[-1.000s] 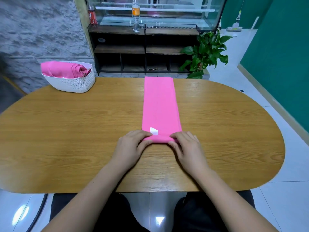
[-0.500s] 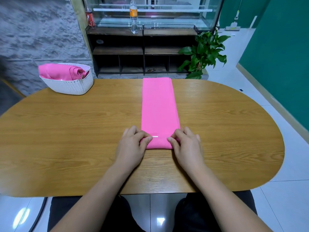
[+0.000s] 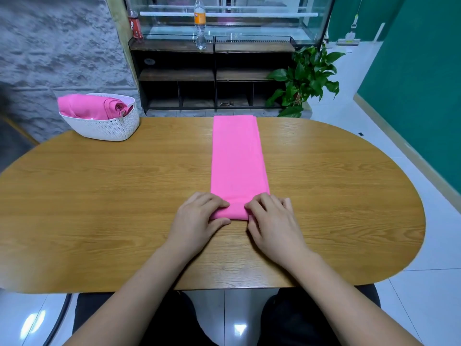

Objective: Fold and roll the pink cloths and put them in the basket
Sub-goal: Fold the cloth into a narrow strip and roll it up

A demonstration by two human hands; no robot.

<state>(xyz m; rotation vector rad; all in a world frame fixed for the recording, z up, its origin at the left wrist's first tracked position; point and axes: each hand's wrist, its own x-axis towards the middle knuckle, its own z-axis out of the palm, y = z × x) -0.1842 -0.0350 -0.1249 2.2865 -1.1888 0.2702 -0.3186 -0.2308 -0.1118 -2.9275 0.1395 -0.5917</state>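
A pink cloth [image 3: 237,156], folded into a long narrow strip, lies down the middle of the wooden table [image 3: 99,196]. Its near end is turned over into a small roll. My left hand [image 3: 197,221] grips the roll's left end, fingers curled over the top and thumb in front. My right hand [image 3: 272,226] grips the right end the same way. At the far left stands a white woven basket [image 3: 109,128] with a rolled pink cloth [image 3: 94,108] inside.
Behind the table are a dark shelf unit [image 3: 212,76] with two bottles on top, and a green potted plant [image 3: 306,81] at its right. A green wall runs along the right side. The table's near edge is just above my lap.
The cloth's near end has been turned over into a roll and the white tag is now hidden. Both hands have shifted slightly forward with the roll.
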